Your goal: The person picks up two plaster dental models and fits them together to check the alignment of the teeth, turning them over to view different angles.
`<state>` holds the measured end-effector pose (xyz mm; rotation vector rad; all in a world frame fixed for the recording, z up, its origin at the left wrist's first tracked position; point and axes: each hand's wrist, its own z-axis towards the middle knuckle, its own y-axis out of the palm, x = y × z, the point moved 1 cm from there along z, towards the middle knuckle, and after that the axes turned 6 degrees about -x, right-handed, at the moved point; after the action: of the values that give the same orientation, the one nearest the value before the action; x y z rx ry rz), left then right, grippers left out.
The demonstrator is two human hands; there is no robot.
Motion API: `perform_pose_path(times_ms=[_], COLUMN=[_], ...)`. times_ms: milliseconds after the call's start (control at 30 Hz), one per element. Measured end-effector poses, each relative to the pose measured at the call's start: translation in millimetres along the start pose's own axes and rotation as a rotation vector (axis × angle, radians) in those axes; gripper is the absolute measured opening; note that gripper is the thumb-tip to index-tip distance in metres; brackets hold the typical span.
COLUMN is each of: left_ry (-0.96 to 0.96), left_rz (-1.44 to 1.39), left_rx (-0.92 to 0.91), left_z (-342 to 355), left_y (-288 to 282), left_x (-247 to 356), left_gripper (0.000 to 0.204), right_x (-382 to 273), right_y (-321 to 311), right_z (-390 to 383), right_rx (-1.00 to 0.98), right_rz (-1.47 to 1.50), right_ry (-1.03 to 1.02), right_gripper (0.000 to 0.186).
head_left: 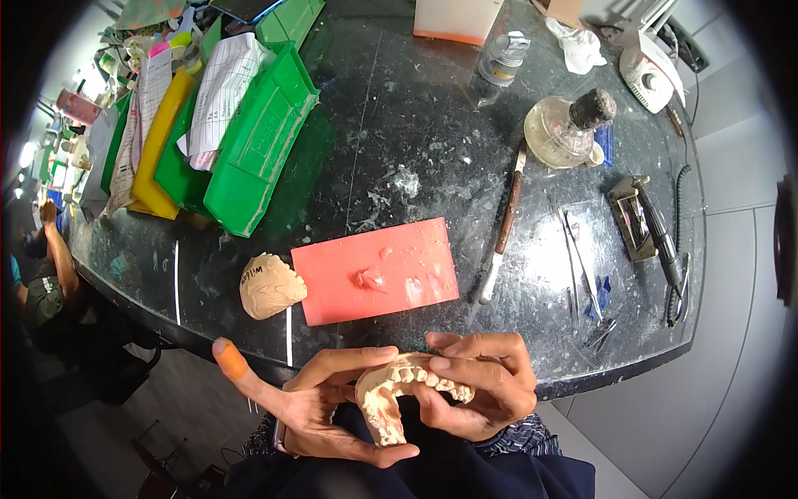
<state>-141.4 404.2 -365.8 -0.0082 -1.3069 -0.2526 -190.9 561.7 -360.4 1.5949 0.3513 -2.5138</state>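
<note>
Between both hands I hold a cream plaster dental model (384, 397), a horseshoe-shaped arch with a row of teeth along its upper right side. My left hand (320, 407) grips its left end between fingers and thumb; an orange cover sits on one outstretched fingertip. My right hand (486, 387) is closed round the right side, fingers over the teeth. Just beyond my hands, a pink wax sheet (332, 291) lies flat on the bench, with small wax lumps on it. Touching its left edge is a tan plaster model (270, 287) with handwriting on top.
Green bins (258, 158) and a yellow bin (165, 154) with papers stand at the left. Toward the right are a wooden-handled knife (509, 212), a glass spirit burner (553, 133), slim metal tools (582, 262) and a corded handpiece (661, 241). Another person's arm (62, 249) shows far left.
</note>
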Motion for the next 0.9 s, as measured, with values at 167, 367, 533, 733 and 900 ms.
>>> perform_pose_path(times_ms=[167, 367, 533, 733, 900], left_ry=[-0.202, -0.182, -0.147, -0.168, -0.132], left_rz=[-0.121, -0.141, -0.132, -0.084, -0.137], left_rx=[-0.004, -0.02, -0.01, -0.039, -0.013], left_z=[-7.7, -4.6, -4.4, -6.0, -5.2], left_y=[-3.4, -3.9, -3.9, -6.0, -6.0], left_x=[3.0, 9.3, 7.1, 6.5, 5.7], left_gripper=[0.098, 0.093, 0.096, 0.099, 0.099], right_x=[3.2, 2.0, 1.7, 4.6, 5.1], right_y=[0.7, 4.1, 3.0, -0.8, 0.1], right_z=[-0.5, -2.1, -1.6, -3.7, -3.7], right_rx=[-0.01, 0.021, 0.005, -0.089, -0.085], right_rz=[0.071, 0.08, 0.062, 0.006, 0.002], right_ry=[-0.013, -0.02, -0.007, -0.037, -0.027], right_gripper=[0.035, 0.034, 0.032, 0.03, 0.029])
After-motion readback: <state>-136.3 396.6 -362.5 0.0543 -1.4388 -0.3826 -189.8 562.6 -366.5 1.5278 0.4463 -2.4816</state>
